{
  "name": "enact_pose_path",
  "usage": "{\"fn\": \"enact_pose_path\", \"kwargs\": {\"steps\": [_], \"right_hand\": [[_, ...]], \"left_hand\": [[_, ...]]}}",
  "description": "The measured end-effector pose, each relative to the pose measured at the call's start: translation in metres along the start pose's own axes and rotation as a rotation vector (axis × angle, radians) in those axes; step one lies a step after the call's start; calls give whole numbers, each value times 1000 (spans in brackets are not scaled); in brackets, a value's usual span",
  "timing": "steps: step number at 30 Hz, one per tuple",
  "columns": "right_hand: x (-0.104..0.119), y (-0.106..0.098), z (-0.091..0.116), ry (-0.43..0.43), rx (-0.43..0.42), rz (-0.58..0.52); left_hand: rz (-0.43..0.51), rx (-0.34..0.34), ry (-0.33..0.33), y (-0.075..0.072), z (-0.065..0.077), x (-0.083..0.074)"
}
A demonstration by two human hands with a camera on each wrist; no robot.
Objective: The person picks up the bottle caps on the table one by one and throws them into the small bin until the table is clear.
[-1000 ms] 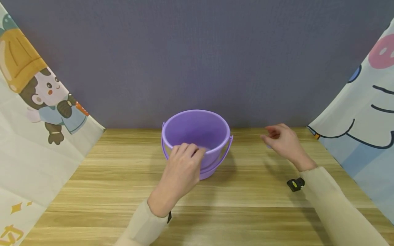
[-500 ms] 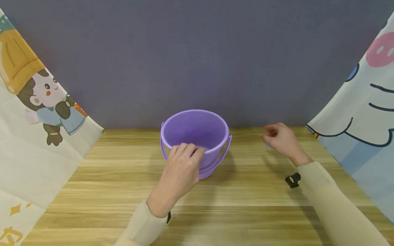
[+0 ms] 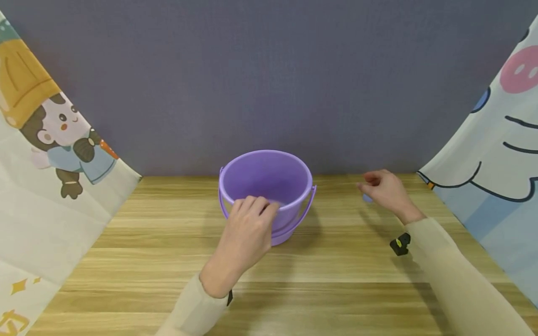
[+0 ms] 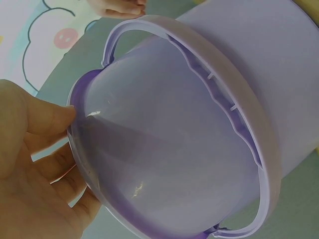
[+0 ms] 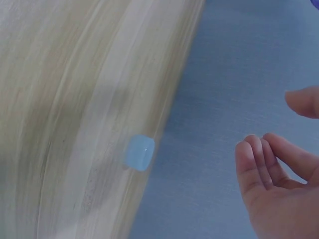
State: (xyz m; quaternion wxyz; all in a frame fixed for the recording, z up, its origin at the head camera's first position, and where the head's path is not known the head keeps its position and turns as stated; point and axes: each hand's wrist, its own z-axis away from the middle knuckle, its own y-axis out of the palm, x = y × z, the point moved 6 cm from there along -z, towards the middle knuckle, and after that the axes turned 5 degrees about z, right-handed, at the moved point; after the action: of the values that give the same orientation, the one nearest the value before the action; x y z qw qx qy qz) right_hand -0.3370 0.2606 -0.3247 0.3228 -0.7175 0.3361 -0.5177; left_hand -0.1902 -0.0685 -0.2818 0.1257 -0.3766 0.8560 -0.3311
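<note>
A purple plastic bucket (image 3: pixel 269 179) stands upright on the table, its purple handle (image 4: pixel 232 92) hanging down on the near side. My left hand (image 3: pixel 248 228) holds the near rim, thumb outside and fingers over the edge, as the left wrist view shows. To the right, my right hand (image 3: pixel 388 193) hovers over the far part of the table with thumb and fingers apart and nothing between them. A small light-blue rounded piece (image 5: pixel 139 153), shaped like a cap, lies on the wood near the far edge. In the head view the right hand partly covers it.
The wood-grain table (image 3: pixel 336 280) reaches back to a dark grey-blue wall (image 3: pixel 269 84). Cloths printed with cartoon figures hang at the left (image 3: pixel 29 196) and right (image 3: pixel 504 177). A black strap mount (image 3: pixel 400 244) sits at the right wrist.
Both hands stay almost in place, the left at the bucket rim. Slightly more of the light-blue piece shows under the right hand than before.
</note>
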Motion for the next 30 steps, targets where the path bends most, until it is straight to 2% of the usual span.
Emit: {"fn": "enact_pose_path", "kwargs": {"steps": [12,30], "right_hand": [[-13,5,-6,29,-5,17],[-31,12,-14,67,67,51]], "left_hand": [[-5,-10,9,-2,0,1],[1,-15,10,-2,2,2]]}}
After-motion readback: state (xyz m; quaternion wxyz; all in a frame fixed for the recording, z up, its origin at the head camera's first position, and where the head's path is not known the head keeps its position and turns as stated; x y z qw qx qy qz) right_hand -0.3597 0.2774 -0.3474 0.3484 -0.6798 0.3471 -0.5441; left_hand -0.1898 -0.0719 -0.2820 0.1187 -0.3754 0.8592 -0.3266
